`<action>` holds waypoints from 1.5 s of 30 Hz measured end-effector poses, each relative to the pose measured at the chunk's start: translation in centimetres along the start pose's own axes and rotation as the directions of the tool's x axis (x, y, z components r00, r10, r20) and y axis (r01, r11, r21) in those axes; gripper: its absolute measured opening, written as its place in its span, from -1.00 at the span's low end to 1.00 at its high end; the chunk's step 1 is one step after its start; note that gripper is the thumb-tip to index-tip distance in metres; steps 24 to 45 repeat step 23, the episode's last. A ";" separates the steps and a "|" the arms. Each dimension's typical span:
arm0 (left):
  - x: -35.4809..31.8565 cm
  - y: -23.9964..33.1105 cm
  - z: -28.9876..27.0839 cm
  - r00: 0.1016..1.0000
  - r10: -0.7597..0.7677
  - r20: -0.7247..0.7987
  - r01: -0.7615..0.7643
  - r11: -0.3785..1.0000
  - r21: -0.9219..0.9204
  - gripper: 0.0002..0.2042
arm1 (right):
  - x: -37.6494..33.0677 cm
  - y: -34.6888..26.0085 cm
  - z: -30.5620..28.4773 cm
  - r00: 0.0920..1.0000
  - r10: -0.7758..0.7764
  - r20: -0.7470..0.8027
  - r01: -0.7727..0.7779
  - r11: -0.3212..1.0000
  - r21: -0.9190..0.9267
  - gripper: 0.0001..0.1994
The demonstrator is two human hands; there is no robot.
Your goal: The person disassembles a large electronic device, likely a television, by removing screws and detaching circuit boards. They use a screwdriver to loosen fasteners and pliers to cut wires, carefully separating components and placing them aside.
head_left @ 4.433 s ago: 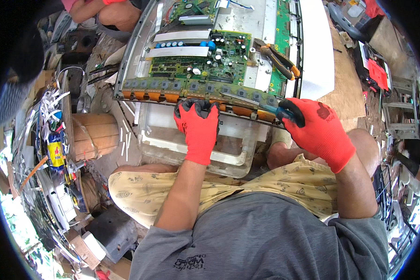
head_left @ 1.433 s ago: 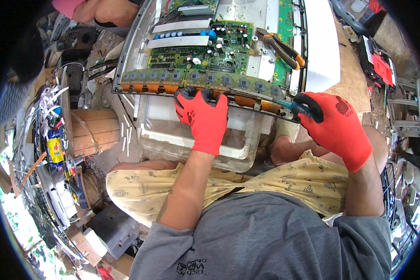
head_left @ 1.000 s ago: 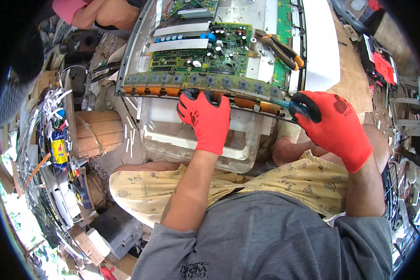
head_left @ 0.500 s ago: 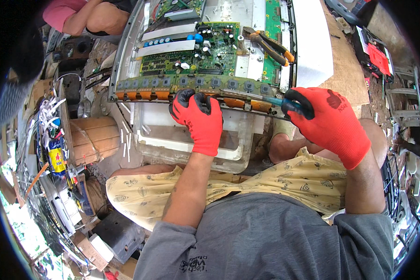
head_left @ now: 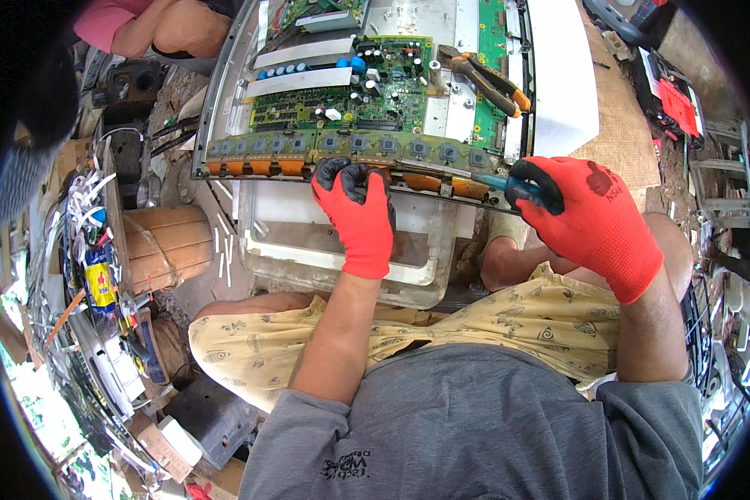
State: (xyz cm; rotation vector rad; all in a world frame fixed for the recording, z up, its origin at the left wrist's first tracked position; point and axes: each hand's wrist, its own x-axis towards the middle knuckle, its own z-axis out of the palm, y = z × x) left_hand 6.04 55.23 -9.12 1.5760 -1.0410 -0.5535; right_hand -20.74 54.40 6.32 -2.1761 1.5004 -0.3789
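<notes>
A large flat display panel (head_left: 225,150), opened from the back, lies before me with green circuit boards (head_left: 392,92) and a strip of small square chips (head_left: 357,144) along its near edge. Orange flex ribbons (head_left: 292,167) show below that strip. My left hand (head_left: 356,212), in a red glove with black fingertips, is closed with its fingers curled at the middle of this edge. In my gloved right hand (head_left: 596,218) is a screwdriver (head_left: 493,180) with a teal handle. Its thin shaft points left along the edge, low over the strip; I cannot tell whether its tip touches.
Pliers (head_left: 487,82) with orange and black handles rest on the panel's right side. A clear plastic bin (head_left: 342,287) stands below the near edge. To the left are a brown cylinder (head_left: 167,247) and piled scrap. Another person's arm (head_left: 144,33) shows at upper left.
My left hand has shifted very slightly right along the edge. The panel sits a touch farther right in view. My right hand keeps its grip on the screwdriver.
</notes>
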 end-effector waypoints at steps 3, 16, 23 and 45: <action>0.2 0.1 -0.6 0.998 0.056 0.038 -0.059 0.996 0.062 -0.81 | 0.0 0.2 -0.2 1.000 0.011 0.003 -0.011 1.000 0.008 -0.79; 2.0 2.0 -3.5 0.941 0.254 0.222 -0.337 0.747 0.573 -0.72 | -0.4 1.2 -0.3 1.000 -0.005 -0.028 0.005 1.000 -0.024 -0.76; 2.0 2.5 -3.7 0.942 0.197 0.270 -0.330 0.679 0.656 -0.69 | -0.5 1.3 -0.6 1.000 -0.001 -0.026 0.000 1.000 -0.021 -0.73; 2.0 2.5 -3.7 0.942 0.197 0.270 -0.330 0.679 0.656 -0.69 | -0.5 1.3 -0.6 1.000 -0.001 -0.026 0.000 1.000 -0.021 -0.73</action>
